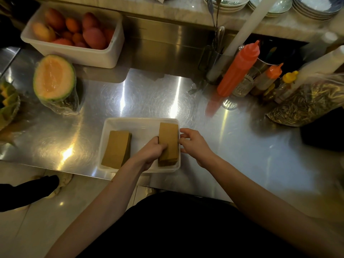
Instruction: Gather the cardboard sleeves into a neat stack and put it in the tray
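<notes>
A shallow white tray (141, 122) sits at the steel counter's front edge. Two stacks of brown cardboard sleeves lie inside it. The left stack (116, 148) lies flat near the tray's left side, untouched. The right stack (169, 138) lies along the tray's right wall. My left hand (151, 151) grips this right stack from its left side, fingers curled over its near half. My right hand (193, 144) hovers just outside the tray's right rim, fingers apart, fingertips close to the stack's right edge and holding nothing.
A wrapped half melon (54, 78) and a white tub of fruit (74, 37) stand at the back left. Sauce bottles (238, 68), a bag of seeds (307, 103) and stacked bowls (314, 8) crowd the right and back. Someone's dark shoe (35, 189) is on the floor at left.
</notes>
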